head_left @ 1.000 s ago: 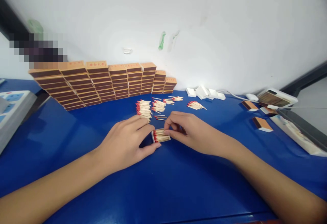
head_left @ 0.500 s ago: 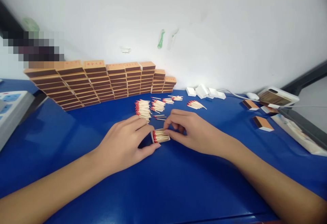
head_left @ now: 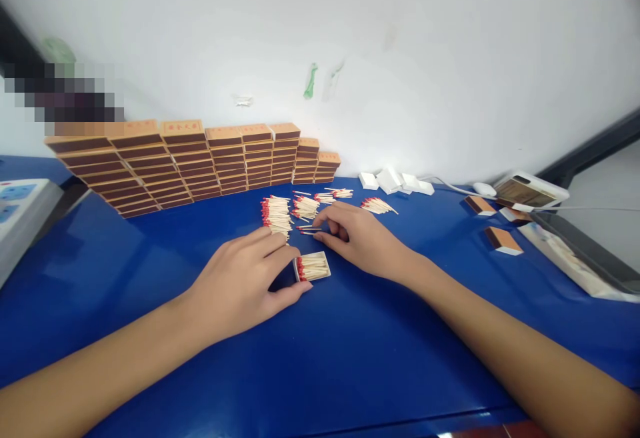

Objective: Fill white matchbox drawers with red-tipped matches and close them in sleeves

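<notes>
My left hand [head_left: 250, 271] grips the left end of a small white matchbox tray [head_left: 327, 274] between thumb and fingers. Inside the tray lie many matches [head_left: 314, 266], red heads to the left. Just beyond it, my right hand [head_left: 363, 235] has thumb and forefinger closed around the plain ends of a few loose matches [head_left: 306, 229] on the table. A large heap of matches [head_left: 277, 215] lies behind my left hand's fingertips. Smaller heaps of matches [head_left: 305, 207] sit farther back, and another match pile [head_left: 379, 205] lies to the right.
Stacked matchboxes [head_left: 195, 165] line the wall at the back left. White trays [head_left: 395, 180] and a cable [head_left: 443, 185] are at the back. Matchbox sleeves [head_left: 504, 241], a phone [head_left: 533, 188] and a pouch [head_left: 575, 265] lie right on the blue table [head_left: 300, 371]. A box [head_left: 30, 218] stands left.
My right hand has moved from the tray's right end back to the loose matches behind it. My left hand still holds the tray in place.
</notes>
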A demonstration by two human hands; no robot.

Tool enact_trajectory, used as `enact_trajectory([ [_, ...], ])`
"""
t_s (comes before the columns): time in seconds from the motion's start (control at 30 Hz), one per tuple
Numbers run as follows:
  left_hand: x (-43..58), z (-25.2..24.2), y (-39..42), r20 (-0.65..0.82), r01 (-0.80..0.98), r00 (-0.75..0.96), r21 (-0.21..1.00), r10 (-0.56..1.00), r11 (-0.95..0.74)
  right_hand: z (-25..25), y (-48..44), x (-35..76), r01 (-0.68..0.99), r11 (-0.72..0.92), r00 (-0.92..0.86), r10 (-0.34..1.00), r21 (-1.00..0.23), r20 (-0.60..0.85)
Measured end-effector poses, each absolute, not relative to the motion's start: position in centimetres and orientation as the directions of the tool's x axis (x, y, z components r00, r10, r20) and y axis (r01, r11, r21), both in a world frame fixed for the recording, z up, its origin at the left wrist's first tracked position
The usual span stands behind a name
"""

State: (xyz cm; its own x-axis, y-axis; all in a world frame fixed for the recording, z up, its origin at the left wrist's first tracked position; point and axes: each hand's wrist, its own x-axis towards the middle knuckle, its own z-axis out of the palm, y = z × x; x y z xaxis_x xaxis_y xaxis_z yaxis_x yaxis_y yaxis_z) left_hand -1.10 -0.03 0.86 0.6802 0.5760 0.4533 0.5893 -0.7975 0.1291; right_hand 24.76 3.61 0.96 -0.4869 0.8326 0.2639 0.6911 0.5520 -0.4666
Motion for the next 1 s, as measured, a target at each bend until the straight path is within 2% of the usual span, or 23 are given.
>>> enact_trajectory([
  [0.67,-0.92,0.92,-0.01,0.474,0.58,0.69,0.09,0.547,-0.81,0.77,3.9,24.49,0.688,0.548,-0.472,0.836,-0.475,0.282],
  [1.0,-1.0,0.91,0.0,0.469,0.595,0.679,0.098,0.564,-0.798,1.4,3.68,24.7,0.717,0.533,-0.49,0.844,-0.448,0.219],
])
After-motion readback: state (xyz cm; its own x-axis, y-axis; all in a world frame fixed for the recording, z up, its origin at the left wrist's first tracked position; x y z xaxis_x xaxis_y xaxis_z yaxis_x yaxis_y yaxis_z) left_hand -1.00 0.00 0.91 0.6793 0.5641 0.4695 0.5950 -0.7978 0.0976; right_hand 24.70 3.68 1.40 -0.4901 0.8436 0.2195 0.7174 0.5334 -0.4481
